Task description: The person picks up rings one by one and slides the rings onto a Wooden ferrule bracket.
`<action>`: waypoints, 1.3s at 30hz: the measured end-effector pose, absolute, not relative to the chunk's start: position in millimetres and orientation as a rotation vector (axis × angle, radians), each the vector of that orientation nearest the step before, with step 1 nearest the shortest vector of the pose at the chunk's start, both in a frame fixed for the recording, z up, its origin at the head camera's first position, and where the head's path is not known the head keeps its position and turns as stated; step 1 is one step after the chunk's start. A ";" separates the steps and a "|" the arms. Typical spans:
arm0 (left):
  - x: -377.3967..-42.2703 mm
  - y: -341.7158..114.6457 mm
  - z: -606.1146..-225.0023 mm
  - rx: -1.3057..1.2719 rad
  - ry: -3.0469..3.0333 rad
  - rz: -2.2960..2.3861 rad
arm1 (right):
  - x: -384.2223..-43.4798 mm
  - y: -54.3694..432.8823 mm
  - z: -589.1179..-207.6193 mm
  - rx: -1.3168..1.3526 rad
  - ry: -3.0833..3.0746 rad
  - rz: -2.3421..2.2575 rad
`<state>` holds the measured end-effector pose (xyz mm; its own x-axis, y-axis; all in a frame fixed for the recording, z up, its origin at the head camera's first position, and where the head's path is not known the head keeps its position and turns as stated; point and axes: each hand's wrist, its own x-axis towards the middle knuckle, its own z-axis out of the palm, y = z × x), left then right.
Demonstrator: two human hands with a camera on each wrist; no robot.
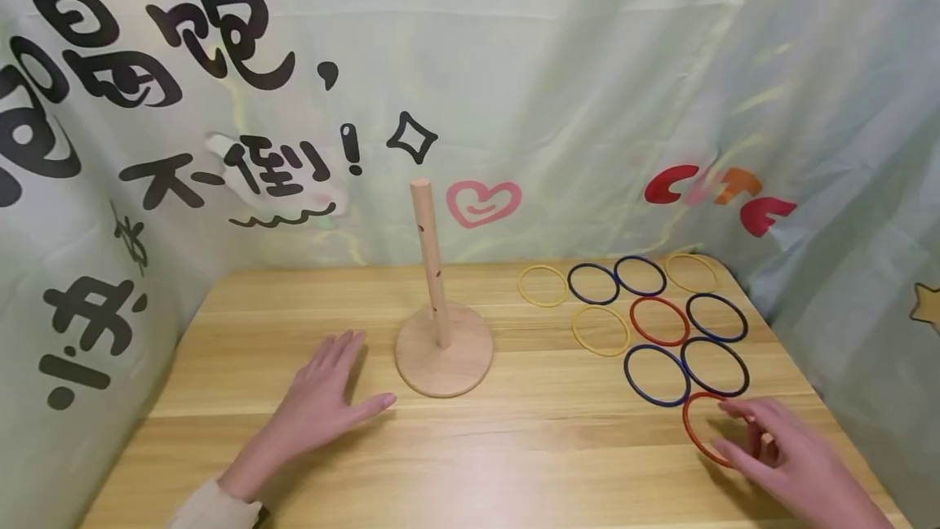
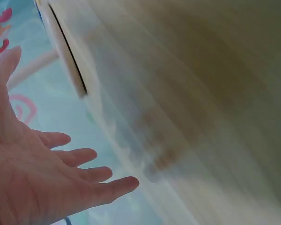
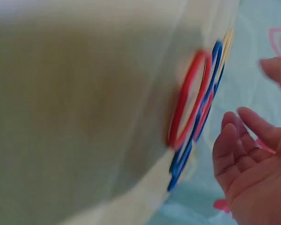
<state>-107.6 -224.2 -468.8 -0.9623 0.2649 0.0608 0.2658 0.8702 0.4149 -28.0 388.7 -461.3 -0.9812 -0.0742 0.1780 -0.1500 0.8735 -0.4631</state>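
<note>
My right hand [image 1: 786, 451] hovers over the nearest red ring [image 1: 686, 419], thumb and fingers loosely bent and apart. In the right wrist view that ring [image 3: 180, 108] lies flat on the table, and the hand [image 3: 253, 164] shows a gap from it. To the left, my left hand [image 1: 316, 406] is spread palm down above the wood, holding nothing. Its thumb points toward the round wooden base [image 1: 419, 357], from which an upright wooden post [image 1: 432, 260] rises. No ring is on the post.
Several blue rings [image 1: 626, 370], another red ring [image 1: 631, 313] and 3 yellow rings [image 1: 519, 284] lie flat at the right and back right of the wooden table [image 1: 514, 447]. A printed pale cloth [image 1: 587, 88] hangs behind and along both sides.
</note>
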 end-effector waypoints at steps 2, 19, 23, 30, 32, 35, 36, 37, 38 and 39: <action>-112.1 -216.0 -470.3 -0.459 -3.052 -0.694 | -24.5 381.8 -464.5 0.133 -2.945 0.756; -144.7 -193.9 -471.8 -0.600 -3.180 -0.682 | -35.2 363.5 -472.7 -0.142 -3.325 0.783; -147.1 -195.1 -471.9 -0.629 -3.191 -0.683 | -38.5 362.6 -473.1 -0.138 -3.355 0.737; -150.6 -194.7 -474.6 -0.678 -3.176 -0.709 | -37.8 360.2 -472.6 -0.168 -3.304 0.725; -150.7 -194.4 -475.9 -0.682 -3.179 -0.709 | -35.5 359.1 -470.8 -0.169 -3.267 0.719; -150.3 -193.5 -474.8 -0.679 -3.187 -0.692 | -31.4 355.5 -466.1 -0.191 -3.207 0.724; -150.2 -193.4 -474.2 -0.676 -3.189 -0.687 | -29.9 353.4 -463.6 -0.208 -3.188 0.728; -150.3 -193.4 -473.4 -0.674 -3.192 -0.675 | -28.1 351.1 -461.0 -0.215 -3.160 0.726; -150.2 -193.3 -472.6 -0.673 -3.194 -0.666 | -25.5 348.1 -458.9 -0.223 -3.118 0.724; -150.3 -193.4 -472.3 -0.675 -3.195 -0.657 | -23.1 345.3 -456.7 -0.242 -3.076 0.731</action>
